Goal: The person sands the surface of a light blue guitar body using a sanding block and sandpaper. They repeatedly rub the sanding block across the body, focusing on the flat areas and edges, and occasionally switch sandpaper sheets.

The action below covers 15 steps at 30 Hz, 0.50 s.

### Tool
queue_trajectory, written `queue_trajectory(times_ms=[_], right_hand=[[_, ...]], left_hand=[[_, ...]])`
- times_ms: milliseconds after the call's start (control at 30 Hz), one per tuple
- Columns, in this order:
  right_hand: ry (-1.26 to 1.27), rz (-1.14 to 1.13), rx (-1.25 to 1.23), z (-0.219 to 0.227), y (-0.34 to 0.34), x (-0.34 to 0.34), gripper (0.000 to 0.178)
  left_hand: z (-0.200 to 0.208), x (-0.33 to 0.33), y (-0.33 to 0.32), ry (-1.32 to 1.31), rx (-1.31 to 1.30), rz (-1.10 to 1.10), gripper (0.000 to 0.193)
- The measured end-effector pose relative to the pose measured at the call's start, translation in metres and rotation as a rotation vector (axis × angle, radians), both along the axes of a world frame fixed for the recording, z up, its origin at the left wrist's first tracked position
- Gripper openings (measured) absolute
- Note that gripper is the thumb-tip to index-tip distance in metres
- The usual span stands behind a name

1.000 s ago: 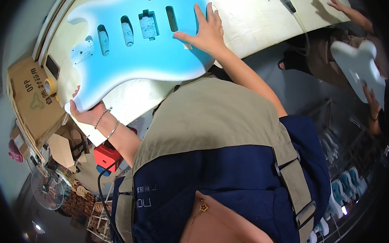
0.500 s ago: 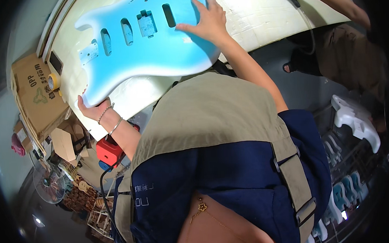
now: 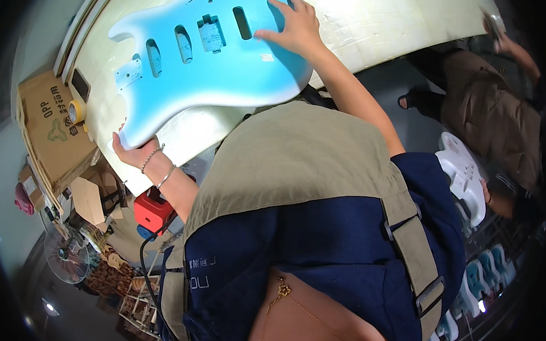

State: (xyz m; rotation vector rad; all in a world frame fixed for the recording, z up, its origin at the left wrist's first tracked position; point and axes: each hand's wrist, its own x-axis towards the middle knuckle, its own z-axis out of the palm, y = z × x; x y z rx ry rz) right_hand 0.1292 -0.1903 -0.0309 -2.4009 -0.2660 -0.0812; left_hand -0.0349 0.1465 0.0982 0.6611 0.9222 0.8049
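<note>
Electric guitar body runs left-right between left hand, curled round near horn, and right hand, splayed atop.

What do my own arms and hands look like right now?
Your left hand is ungloved, with a beaded-looking bracelet and plain silver bangle at its wrist. Your right hand is ungloved too, no jewellery showing, below a short navy sleeve.

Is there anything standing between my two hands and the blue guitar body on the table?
Nothing visible does. The left hand grips the near left horn of the guitar body directly, and the right hand appears to rest spread on its right end.
</note>
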Motion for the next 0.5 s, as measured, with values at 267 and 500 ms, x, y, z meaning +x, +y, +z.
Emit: queue_trajectory(times_ms=[267, 500], right_hand=[[0.198, -0.012, -0.058, 0.011, 0.012, -0.003, 0.129], [0.362, -0.012, 0.012, 0.017, -0.002, 0.018, 0.103]], left_hand=[[0.001, 0.002, -0.004, -0.033, 0.009, -0.019, 0.024], [0.003, 0.001, -0.002, -0.036, 0.013, -0.01, 0.024]])
